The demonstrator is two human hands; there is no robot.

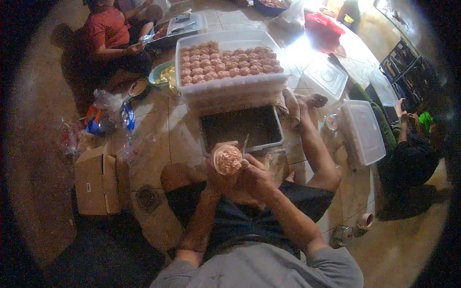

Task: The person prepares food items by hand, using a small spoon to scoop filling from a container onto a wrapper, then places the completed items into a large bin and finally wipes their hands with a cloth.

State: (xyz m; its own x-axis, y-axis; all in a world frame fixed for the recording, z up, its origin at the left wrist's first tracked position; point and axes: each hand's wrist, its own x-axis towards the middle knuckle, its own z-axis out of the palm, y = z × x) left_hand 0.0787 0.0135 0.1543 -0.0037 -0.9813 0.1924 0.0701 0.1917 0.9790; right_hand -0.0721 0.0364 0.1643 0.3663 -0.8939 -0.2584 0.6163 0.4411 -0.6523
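In front of my lap, my left hand point(220, 180) holds up a round portion of lumpy pinkish filling point(228, 160) with a pale rim around it, perhaps a wrapper. My right hand point(260, 177) is close beside it, gripping a thin, narrow utensil point(246, 142) whose end points away from me. Whether the utensil touches the filling cannot be made out. Just beyond my hands lies a dark rectangular tray point(237, 126) with a light rim. Behind that stands a translucent plastic tub point(234, 82) holding rows of similar pinkish balls.
A cardboard box point(94, 183) sits at left, below plastic packaging point(108, 100). A green bowl point(155, 76) of yellowish food adjoins the tub. Clear lids point(326, 80) and a lidded container point(365, 133) lie right. One person point(108, 32) sits far left, another point(410, 165) at right.
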